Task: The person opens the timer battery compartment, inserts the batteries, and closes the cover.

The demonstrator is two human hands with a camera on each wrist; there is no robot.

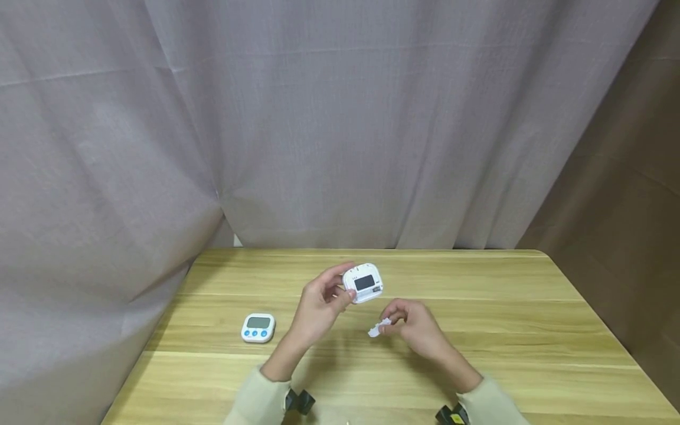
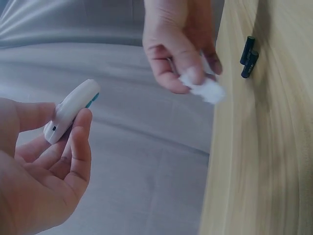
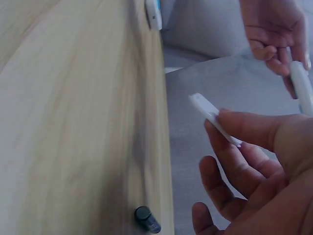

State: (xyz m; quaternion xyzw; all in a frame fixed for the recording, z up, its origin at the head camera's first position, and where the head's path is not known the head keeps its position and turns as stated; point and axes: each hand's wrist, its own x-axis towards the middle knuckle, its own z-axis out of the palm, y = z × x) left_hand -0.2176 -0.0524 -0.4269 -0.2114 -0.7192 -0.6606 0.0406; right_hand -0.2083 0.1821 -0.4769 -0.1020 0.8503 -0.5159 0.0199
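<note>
My left hand [image 1: 317, 304] grips a white digital timer [image 1: 370, 270] by its left edge, raised over the table. The timer's back faces the head camera, showing a dark rectangle and an uncovered battery compartment in the lower part. Blue buttons on its front show in the left wrist view. Lower and to the right, my right hand [image 1: 417, 327] pinches a small white battery cover [image 1: 376, 330] with tabs along its edge, between thumb and fingers. The cover is apart from the timer [image 3: 301, 83].
A second white timer [image 1: 258, 336] with a grey screen and blue buttons lies face up on the wooden table [image 1: 212, 378], left of my left hand. Two dark batteries [image 2: 250, 64] lie side by side on the table. A grey curtain [image 1: 340, 147] hangs behind the table.
</note>
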